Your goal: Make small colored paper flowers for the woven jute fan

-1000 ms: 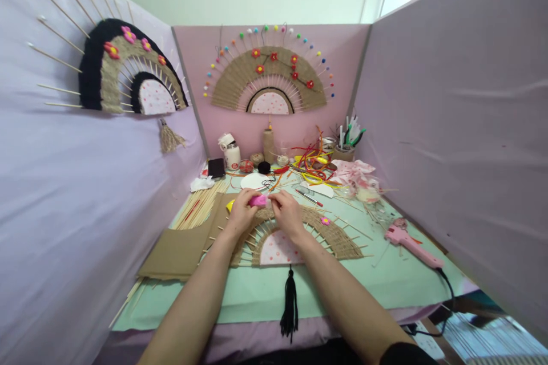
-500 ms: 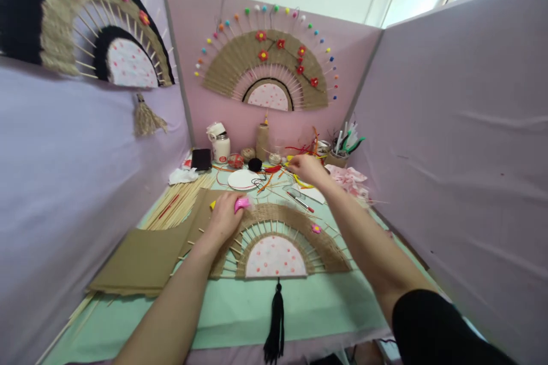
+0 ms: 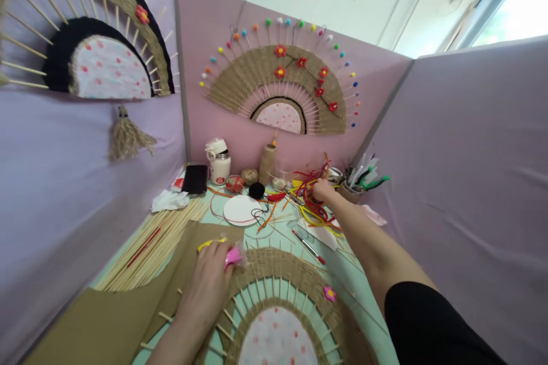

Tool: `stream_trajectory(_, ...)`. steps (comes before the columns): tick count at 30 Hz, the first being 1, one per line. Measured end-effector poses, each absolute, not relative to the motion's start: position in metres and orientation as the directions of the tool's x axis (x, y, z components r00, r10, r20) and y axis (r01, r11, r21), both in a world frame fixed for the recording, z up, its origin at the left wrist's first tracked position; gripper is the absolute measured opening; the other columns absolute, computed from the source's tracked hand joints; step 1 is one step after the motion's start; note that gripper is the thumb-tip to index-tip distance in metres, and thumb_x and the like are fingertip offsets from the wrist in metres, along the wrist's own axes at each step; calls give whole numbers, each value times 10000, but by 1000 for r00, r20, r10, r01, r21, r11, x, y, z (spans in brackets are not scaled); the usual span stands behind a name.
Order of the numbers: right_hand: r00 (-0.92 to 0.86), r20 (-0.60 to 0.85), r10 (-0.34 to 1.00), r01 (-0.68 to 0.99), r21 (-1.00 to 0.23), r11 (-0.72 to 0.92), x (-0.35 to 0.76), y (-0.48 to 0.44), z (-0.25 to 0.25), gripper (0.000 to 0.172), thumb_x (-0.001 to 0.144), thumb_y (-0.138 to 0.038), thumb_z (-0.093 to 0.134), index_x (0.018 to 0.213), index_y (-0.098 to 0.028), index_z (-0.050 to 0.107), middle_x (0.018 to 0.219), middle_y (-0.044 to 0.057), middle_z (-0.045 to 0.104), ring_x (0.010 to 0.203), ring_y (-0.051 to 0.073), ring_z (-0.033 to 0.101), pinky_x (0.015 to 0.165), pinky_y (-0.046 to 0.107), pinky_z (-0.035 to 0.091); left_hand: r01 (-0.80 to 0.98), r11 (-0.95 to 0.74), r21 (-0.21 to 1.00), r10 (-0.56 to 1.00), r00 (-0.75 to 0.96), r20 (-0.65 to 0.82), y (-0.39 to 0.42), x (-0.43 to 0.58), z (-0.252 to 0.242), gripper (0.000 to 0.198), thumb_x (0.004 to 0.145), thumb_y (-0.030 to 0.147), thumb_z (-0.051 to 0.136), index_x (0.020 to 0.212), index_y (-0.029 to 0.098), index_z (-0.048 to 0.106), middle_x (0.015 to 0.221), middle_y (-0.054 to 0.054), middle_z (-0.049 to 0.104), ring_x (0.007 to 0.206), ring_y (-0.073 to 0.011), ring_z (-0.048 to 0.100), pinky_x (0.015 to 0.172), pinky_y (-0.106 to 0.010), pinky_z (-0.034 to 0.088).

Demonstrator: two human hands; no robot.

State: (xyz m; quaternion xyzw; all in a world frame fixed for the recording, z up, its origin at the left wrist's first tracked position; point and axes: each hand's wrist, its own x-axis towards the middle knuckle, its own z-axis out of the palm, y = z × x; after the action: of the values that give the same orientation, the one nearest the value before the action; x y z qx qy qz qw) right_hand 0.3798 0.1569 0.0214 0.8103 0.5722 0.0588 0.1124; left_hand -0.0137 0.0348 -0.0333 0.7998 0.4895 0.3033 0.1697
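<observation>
My left hand [image 3: 213, 274] is closed around a small clear plastic bag of pink modelling clay [image 3: 233, 258]; a yellow piece [image 3: 210, 244] shows beyond its knuckles. Under that wrist lies the left side of a woven fan [image 3: 278, 265] with thin wooden ribs, a pink flower [image 3: 329, 293] on its right part and a dotted white half-round [image 3: 276, 333] at its base. Reaching to the back of the table, my right hand [image 3: 324, 190] dips into a tangle of red, yellow and orange strands [image 3: 314, 214]. Its fingers are hidden there.
Brown card [image 3: 111, 319] and a bundle of thin sticks [image 3: 154, 245] lie left. A white disc [image 3: 242, 210], a pen [image 3: 308, 247], a white bottle [image 3: 220, 165], a twine cone [image 3: 268, 164] and a tool pot [image 3: 350, 193] stand or lie farther back. Fabric-covered panels enclose the table.
My right hand has gone lower into the coloured strands. My left hand keeps the pink clay bag over the fan's left side. The view has moved closer to the table's back.
</observation>
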Motion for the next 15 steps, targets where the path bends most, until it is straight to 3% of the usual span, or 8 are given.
stream_trajectory(7, 441, 38, 897, 851, 299, -432, 393, 192, -10, 396, 907, -239, 417, 1215, -139, 645, 1310, 228, 492, 1246, 306, 402, 967, 400, 348, 734, -365, 573, 931, 285, 228, 33, -18, -39, 252, 822, 254, 463, 1005, 261, 637, 1060, -120, 633, 991, -314, 559, 843, -451, 430)
stream_trajectory(15, 492, 50, 869, 818, 317, -481, 406, 220, -16, 428, 884, -256, 432, 1237, -117, 629, 1279, 240, 548, 1208, 319, 447, 938, 429, 317, 724, -353, 593, 928, 349, 127, 35, -25, -48, 291, 854, 336, 481, 1105, 324, 629, 1142, -100, 625, 1045, -301, 567, 811, -423, 465)
